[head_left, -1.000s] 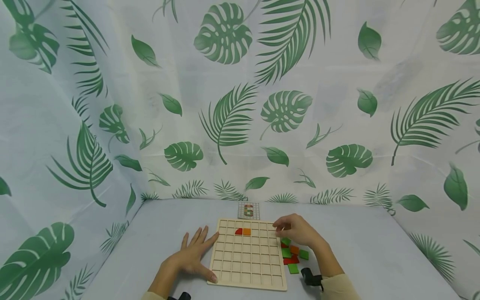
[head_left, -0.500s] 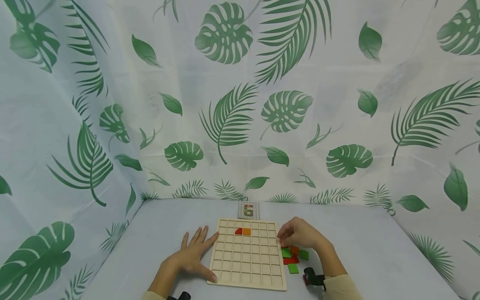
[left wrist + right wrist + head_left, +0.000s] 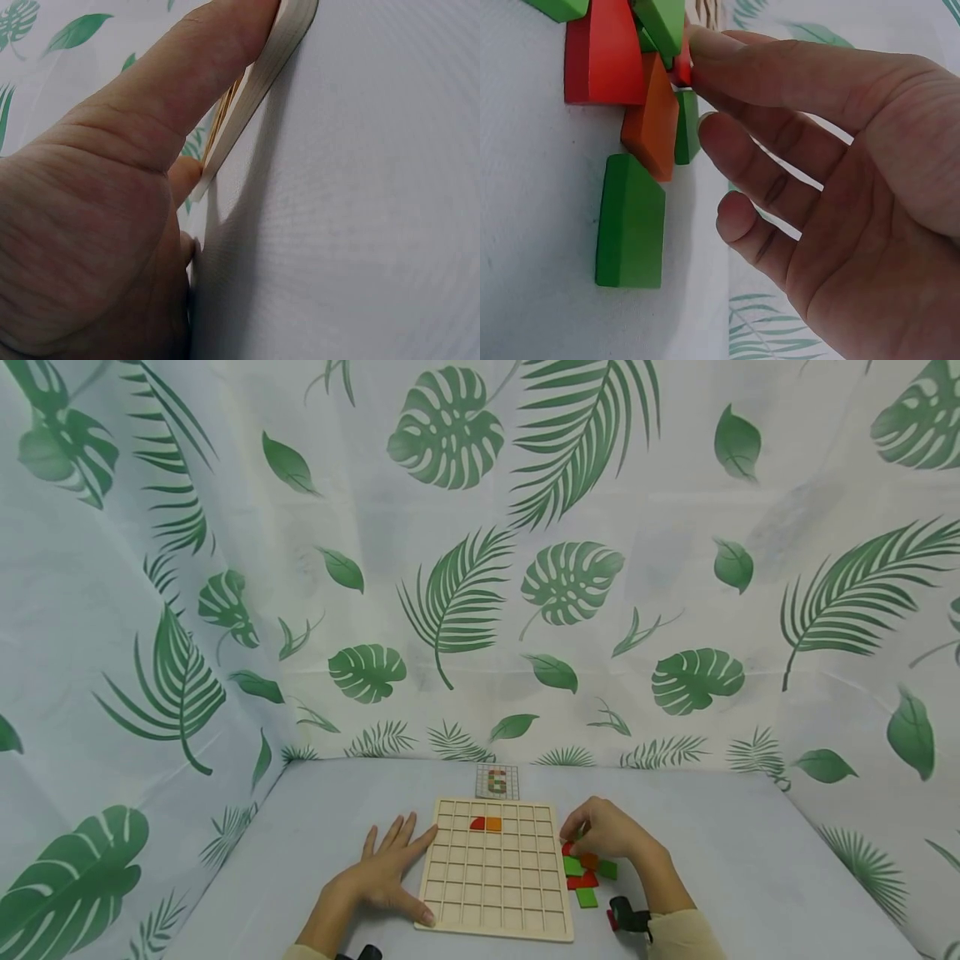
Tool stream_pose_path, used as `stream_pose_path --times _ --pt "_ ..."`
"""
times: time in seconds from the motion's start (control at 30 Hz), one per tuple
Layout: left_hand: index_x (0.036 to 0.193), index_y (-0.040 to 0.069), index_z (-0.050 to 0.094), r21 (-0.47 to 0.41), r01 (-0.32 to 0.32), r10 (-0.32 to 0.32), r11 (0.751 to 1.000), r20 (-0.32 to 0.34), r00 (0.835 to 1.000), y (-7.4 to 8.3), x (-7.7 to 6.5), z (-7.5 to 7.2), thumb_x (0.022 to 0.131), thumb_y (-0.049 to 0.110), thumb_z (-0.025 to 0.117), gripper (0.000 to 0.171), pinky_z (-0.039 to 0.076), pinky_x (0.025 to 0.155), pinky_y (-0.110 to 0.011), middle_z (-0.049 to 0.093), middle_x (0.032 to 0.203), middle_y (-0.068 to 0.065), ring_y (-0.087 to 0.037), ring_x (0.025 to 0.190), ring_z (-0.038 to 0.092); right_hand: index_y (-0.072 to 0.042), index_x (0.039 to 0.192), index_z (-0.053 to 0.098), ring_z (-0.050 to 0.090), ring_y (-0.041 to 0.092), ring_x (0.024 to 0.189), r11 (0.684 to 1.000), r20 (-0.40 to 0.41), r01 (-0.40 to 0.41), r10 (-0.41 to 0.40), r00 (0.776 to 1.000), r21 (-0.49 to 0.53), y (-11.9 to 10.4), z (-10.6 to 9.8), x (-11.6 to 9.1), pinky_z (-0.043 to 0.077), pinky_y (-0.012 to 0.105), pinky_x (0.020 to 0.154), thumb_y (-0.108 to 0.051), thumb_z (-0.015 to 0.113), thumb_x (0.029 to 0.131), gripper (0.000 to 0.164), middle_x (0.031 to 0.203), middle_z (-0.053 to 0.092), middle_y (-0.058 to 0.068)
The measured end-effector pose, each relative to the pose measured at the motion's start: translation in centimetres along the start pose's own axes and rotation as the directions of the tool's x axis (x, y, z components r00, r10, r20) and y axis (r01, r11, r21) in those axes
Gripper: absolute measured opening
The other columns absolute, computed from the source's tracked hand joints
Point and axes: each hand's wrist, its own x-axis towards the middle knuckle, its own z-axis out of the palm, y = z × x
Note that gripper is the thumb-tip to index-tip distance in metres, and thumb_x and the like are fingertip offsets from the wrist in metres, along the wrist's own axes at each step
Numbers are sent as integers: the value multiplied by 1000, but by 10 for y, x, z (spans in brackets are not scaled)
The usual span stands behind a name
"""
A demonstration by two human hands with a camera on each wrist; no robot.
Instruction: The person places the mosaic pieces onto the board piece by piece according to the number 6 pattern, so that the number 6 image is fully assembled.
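My left hand (image 3: 382, 872) lies with fingers spread along the left side of a pale wooden grid board (image 3: 487, 893), thumb and index finger on its edge. The left wrist view shows that thumb against the board's side (image 3: 262, 82). A red quarter-round tile (image 3: 477, 822) and an orange square tile (image 3: 493, 823) sit side by side in the board's upper cells. Right of the board, my right hand (image 3: 606, 828) pinches a red tile (image 3: 681, 69) at the pile's far end, between thumb and index finger. Its other fingers curl loosely beside the pile.
Loose green tiles (image 3: 632, 225), an orange tile (image 3: 654, 124) and red tiles (image 3: 604, 56) overlap in the pile. A small card (image 3: 497, 782) with a coloured grid pattern lies behind the board. Leaf-printed cloth (image 3: 465, 610) hangs behind the white-covered table (image 3: 720, 860).
My right hand has come down from over the board's right edge to the pile, and its fingers have closed on a red tile. The left hand and board stay put.
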Motion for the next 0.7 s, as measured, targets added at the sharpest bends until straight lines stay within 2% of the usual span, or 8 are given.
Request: stream_pose_path --times 0.27,0.7 --pt "167 27 25 0 -6 6 1000 6 1000 0 0 0 58 73 90 135 -10 119 -78 3 174 -23 -46 161 -2 -12 87 82 60 19 78 1000 4 -11 11 1000 -10 0 2 1 58 34 68 6 82 79 19 88 74 2" --pt "166 26 26 3 -12 12 1000 -2 1000 -1 -1 0 56 76 89 136 -10 119 -78 5 174 -24 -46 161 -1 -11 86 79 61 18 79 999 33 23 -22 999 -44 -2 2 0 59 37 74 7 81 80 20 85 72 1"
